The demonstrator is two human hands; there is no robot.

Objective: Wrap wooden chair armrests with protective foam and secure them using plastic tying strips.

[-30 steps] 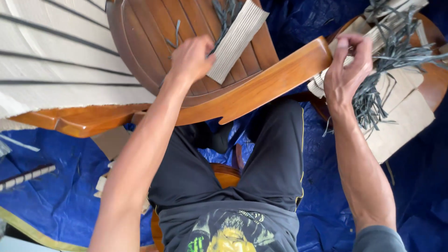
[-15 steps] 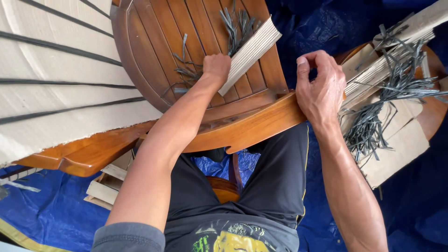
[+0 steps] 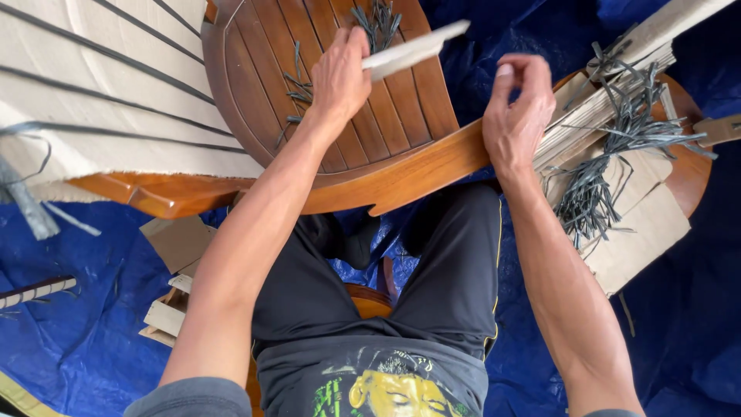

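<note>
Fingers of the left hand (image 3: 340,73) were closed on a corrugated strip (image 3: 413,50); right hand's (image 3: 519,116) fingers were pinched together above the wooden rim (image 3: 417,174).

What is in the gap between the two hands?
In the head view, the far end of the pale ribbed cardboard strip held by the left hand pokes toward the right hand, over the brown slatted wooden seat and blue tarp.

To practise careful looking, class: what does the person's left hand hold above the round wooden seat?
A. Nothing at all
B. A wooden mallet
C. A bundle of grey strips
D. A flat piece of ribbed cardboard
D: the left hand grips one end of a pale ribbed cardboard piece that sticks out to the side over the slatted wooden seat.
</note>
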